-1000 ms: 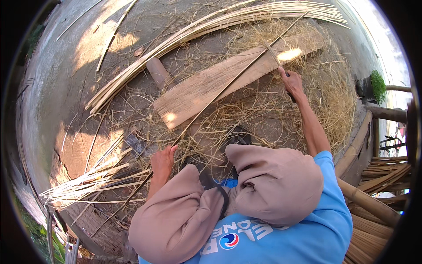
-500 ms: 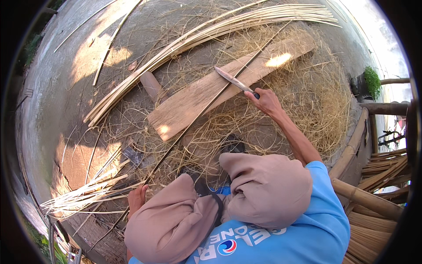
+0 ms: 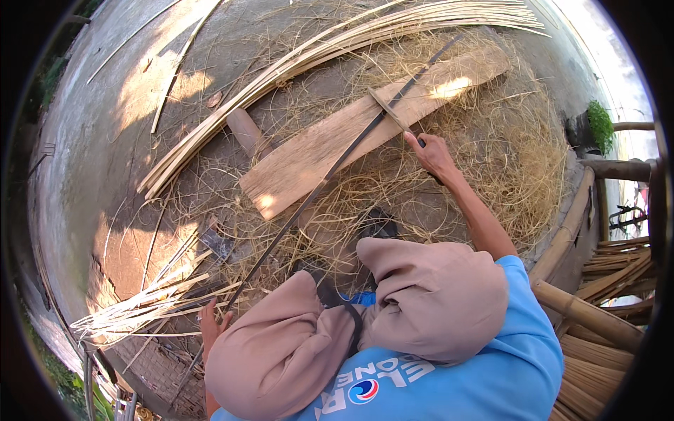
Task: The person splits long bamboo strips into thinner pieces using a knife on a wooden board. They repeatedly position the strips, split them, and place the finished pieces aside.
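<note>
My right hand (image 3: 430,153) is shut on the handle of a knife (image 3: 390,112), whose blade lies across a long dark bamboo strip (image 3: 330,168). That strip runs from the lower left to the upper right over a pale wooden plank (image 3: 302,165). Low at the left, beside my knee, my left hand (image 3: 210,324) grips the strip's near end. My knees in beige trousers (image 3: 428,295) fill the foreground.
A long bundle of split bamboo strips (image 3: 365,38) curves across the top. Curly straw-coloured shavings (image 3: 519,161) cover the ground. Short pale slats (image 3: 140,309) lie at the lower left. Bamboo poles (image 3: 583,309) and stacked strips stand at the right.
My left hand has slid down and to the left along the strip. My right hand has drawn back toward me with the knife, and the blade now crosses the strip.
</note>
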The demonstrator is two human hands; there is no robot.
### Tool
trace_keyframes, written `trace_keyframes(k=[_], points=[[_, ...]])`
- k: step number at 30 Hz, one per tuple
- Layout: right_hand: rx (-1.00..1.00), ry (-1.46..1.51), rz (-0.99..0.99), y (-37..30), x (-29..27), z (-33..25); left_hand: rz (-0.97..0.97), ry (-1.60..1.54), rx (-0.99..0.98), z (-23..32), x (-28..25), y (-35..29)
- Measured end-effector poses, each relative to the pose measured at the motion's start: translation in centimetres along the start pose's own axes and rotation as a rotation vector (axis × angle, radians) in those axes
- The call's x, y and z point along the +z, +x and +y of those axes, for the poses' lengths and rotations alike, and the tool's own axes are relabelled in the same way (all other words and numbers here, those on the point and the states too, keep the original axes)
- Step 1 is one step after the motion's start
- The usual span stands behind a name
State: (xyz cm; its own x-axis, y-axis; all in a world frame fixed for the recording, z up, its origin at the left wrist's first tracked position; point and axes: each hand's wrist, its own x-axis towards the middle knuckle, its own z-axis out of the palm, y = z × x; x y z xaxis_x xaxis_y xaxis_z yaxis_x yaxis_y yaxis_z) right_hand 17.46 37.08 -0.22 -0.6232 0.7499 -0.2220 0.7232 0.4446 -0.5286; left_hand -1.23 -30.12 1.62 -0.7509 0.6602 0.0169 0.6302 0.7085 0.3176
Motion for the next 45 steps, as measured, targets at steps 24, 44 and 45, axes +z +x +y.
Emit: trace_keyframes(k=[24, 44, 45], points=[[0.013, -0.145, 0.022, 4.5, -2.3, 1.0, -0.450, -0.104, -0.231, 11.6, 5.4, 6.2], [0.195, -0.185, 0.219, 15.2, -9.1, 10.5, -0.618, -0.300, -0.336, 2.7, 4.0, 1.8], [0.174, -0.086, 0.216, 13.6, -6.9, 9.4, -0.588, -0.363, -0.351, 3.3, 4.5, 2.6]])
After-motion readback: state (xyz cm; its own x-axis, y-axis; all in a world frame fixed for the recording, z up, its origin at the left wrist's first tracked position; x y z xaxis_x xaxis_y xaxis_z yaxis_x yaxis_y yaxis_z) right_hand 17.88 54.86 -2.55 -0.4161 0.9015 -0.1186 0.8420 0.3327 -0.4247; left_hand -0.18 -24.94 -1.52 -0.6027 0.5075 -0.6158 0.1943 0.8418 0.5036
